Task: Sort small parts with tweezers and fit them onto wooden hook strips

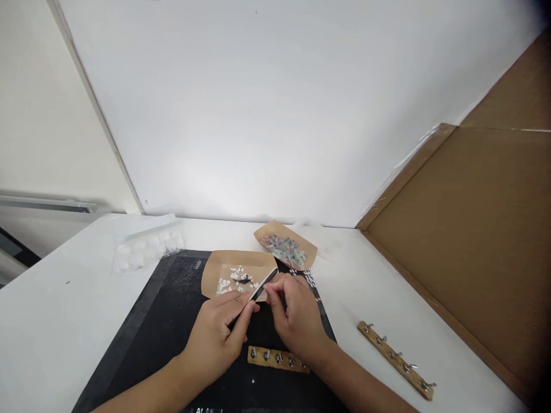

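Above the near edge of a paper tray (207, 274), my left hand (219, 327) is closed around a nail file (272, 275), a slim dark strip with a pale edge that slants up to the right. My right hand (297, 315) touches or nearly touches the file, its thumb and fingers pinched together. Whatever lies between those fingertips is too small to make out. White nail-tip-like pieces (239, 272) and a small dark item (243, 280) lie in the tray. Below the hands, a wooden strip with metal clips (278, 358) rests on the black mat (172, 310), its right end partly behind my right wrist.
A second paper tray (307, 252) holds many small coloured packets. Small white pieces (310, 278) lie beside it. Another wooden clip strip (396, 360) is at the right. Clear plastic packaging (138, 252) lies back left. A cardboard panel (486, 229) borders the white table's right side.
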Tool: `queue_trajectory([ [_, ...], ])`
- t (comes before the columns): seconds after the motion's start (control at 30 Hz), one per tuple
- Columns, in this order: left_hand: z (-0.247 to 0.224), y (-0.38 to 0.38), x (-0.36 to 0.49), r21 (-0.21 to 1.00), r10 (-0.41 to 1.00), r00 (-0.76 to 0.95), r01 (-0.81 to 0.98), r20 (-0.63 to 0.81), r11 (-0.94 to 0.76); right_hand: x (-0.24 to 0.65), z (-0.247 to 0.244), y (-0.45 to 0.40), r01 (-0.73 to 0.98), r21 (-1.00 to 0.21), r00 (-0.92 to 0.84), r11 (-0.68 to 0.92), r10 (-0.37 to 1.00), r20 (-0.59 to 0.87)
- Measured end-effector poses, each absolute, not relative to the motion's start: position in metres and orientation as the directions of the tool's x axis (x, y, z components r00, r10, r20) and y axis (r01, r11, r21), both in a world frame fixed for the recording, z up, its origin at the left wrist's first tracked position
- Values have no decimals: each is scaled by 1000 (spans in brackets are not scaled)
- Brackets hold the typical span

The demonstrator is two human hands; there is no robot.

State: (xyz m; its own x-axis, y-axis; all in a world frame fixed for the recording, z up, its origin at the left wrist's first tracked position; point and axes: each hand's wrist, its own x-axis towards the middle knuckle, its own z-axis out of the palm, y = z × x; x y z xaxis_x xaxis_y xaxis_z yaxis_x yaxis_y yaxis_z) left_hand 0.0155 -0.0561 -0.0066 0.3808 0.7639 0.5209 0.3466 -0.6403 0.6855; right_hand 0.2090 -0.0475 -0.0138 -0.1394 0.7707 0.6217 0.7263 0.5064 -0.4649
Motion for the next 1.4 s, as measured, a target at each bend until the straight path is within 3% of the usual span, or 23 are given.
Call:
queue_trajectory([
  [0.4, -8, -55, 16, 668, 759, 383, 367, 526, -648, 210, -15, -47, 742, -471, -122, 477, 787, 605],
  [0.6, -8, -55, 15, 658, 754, 394, 374, 526, -654, 209, -18, -45, 747, -385, -199, 542, 735, 648],
  [1.1, -9, -57, 15, 611, 735, 392, 409, 554, -678, 209, -15, -46, 756, -402, -187, 517, 759, 624],
  [1.4, -7, -58, 16, 669, 762, 388, 370, 519, -644, 211, -16, -46, 744, -406, -188, 531, 749, 636],
])
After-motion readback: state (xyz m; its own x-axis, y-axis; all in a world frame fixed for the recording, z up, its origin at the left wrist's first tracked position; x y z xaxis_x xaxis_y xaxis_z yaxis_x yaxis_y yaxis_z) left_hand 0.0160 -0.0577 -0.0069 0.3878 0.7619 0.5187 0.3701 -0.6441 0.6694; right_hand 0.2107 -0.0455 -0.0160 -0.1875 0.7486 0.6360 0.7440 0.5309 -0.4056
